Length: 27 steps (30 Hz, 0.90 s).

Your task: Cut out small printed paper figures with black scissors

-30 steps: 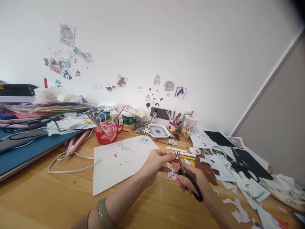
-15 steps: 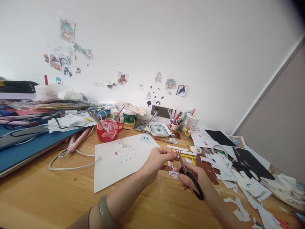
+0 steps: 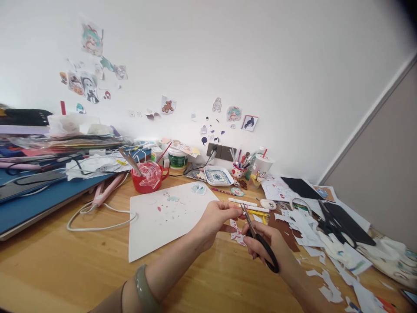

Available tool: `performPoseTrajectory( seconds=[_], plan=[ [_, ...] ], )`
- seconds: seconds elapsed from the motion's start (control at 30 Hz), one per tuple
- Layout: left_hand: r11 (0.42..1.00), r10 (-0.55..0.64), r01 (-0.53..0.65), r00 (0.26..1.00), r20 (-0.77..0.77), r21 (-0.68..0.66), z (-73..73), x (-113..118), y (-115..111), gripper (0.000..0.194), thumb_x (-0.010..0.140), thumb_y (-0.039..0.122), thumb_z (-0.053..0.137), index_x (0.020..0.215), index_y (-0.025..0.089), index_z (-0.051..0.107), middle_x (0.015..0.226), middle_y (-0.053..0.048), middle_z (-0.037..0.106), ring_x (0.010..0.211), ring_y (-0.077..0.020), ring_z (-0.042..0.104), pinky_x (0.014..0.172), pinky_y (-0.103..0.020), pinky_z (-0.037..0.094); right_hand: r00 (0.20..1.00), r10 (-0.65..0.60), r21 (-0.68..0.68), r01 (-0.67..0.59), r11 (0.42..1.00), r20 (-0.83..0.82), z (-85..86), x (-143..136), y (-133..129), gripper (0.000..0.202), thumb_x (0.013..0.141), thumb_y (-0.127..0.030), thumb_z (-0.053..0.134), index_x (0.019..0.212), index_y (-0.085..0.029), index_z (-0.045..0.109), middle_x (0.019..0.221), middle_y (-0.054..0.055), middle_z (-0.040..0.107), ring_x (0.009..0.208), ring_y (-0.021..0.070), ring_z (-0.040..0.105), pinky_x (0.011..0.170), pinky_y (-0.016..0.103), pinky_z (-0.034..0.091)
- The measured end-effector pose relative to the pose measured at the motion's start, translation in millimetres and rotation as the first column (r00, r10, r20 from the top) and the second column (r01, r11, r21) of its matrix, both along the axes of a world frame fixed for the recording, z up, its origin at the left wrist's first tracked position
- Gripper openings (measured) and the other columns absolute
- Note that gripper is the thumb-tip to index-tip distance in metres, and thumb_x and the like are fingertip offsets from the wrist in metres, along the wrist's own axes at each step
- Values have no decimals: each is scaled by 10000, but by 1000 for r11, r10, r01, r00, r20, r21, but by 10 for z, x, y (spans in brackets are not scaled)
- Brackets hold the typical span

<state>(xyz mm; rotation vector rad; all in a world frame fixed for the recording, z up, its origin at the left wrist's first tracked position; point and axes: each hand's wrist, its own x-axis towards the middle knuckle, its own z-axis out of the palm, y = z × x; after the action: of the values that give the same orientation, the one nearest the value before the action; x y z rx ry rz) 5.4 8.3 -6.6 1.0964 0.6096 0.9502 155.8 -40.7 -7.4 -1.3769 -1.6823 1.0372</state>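
Note:
My right hand (image 3: 272, 239) grips a pair of scissors with black handles (image 3: 269, 254), its blades pointing up and away, slightly parted at the tips. Thumb and forefinger of my left hand (image 3: 215, 221) are pinched together right beside the blade tips. Whatever sits in that pinch is too small to make out. Beneath the hands on the table lies a cut paper scrap with pink-red marks (image 3: 237, 237). Left of my left hand, a white sheet (image 3: 146, 234) carries small cut-out pieces, among them a red one and several pale blue ones.
Paper offcuts (image 3: 329, 287) and a second pair of black scissors (image 3: 335, 226) litter the right side. Behind the hands lie white markers (image 3: 243, 202) and a square patterned dish (image 3: 218, 176). A red mug (image 3: 146, 184) stands left, near a pink device with a white cord (image 3: 102, 195).
Almost nothing differs. Both hands and the scissors keep nearly the same position, with only a very slight shift of the blades and the view.

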Motion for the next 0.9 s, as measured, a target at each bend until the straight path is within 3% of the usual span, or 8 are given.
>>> performPoseTrajectory(
  seconds=[0.37, 0.9],
  plan=[
    [1000, -4, 4, 1000, -1, -7, 9, -4, 0, 183, 626, 306, 644, 691, 136, 627, 762, -51, 601, 674, -103, 483, 535, -194, 408, 1000, 8, -17, -8, 1000, -11, 47, -22, -38, 124, 687, -278, 563, 710, -177, 494, 524, -68, 458, 454, 75, 447, 444, 181, 414],
    [1000, 1, -1, 1000, 7, -16, 12, -4, -6, 187, 605, 317, 649, 677, 145, 628, 756, -42, 596, 671, -110, 488, 542, -210, 406, 999, -11, -34, 10, 999, -35, 60, -34, -42, 109, 683, -266, 562, 700, -182, 494, 519, -67, 459, 446, 82, 449, 447, 198, 416]
  ],
)
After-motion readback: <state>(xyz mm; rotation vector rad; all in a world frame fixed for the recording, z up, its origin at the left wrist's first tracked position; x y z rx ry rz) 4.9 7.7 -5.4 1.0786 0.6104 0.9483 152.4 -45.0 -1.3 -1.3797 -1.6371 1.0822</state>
